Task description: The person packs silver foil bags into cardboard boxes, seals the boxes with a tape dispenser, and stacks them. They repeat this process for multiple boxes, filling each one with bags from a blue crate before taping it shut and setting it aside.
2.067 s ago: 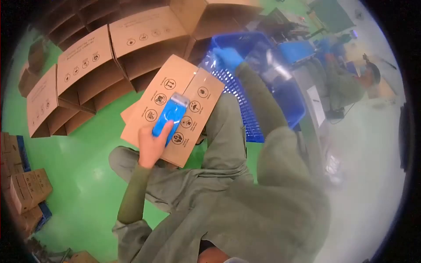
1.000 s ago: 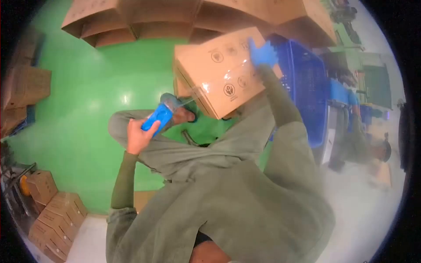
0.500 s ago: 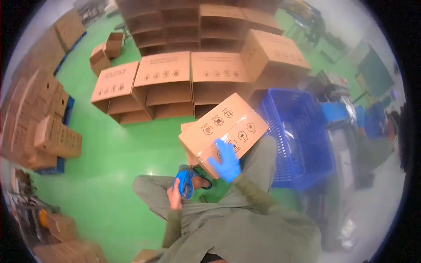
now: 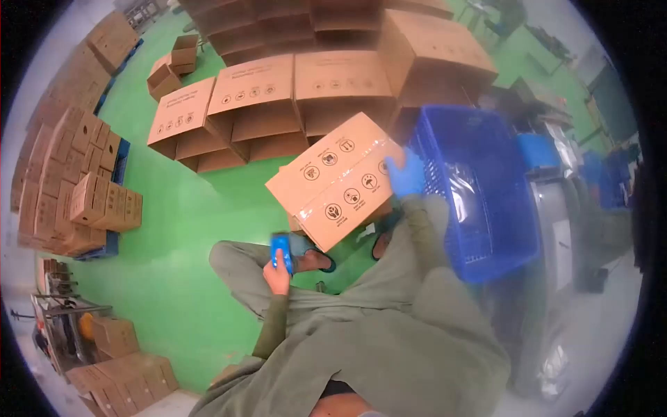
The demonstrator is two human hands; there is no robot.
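A taped cardboard box [image 4: 351, 208] with printed handling symbols sits tilted in front of my knees, on top of another carton of which little shows. My right hand [image 4: 406, 175], in a blue glove, lies against the right end of this box with its fingers stretched and apart. Clear tape runs along the middle seam of the top. My bare left hand [image 4: 277, 278] is wrapped round a blue tape dispenser [image 4: 281, 251], held over my left leg and apart from the box.
Right of the box stands a blue plastic crate [image 4: 455, 240] with clear plastic inside. Open-fronted cartons [image 4: 253, 87] line up ahead, with more stacked behind. Piled boxes [image 4: 73, 156] on a blue pallet fill the left side. A grey work surface [image 4: 556, 278] runs along the right.
My right hand has moved from the near left part of the box to its right end. The tape dispenser has turned and is farther from the box.
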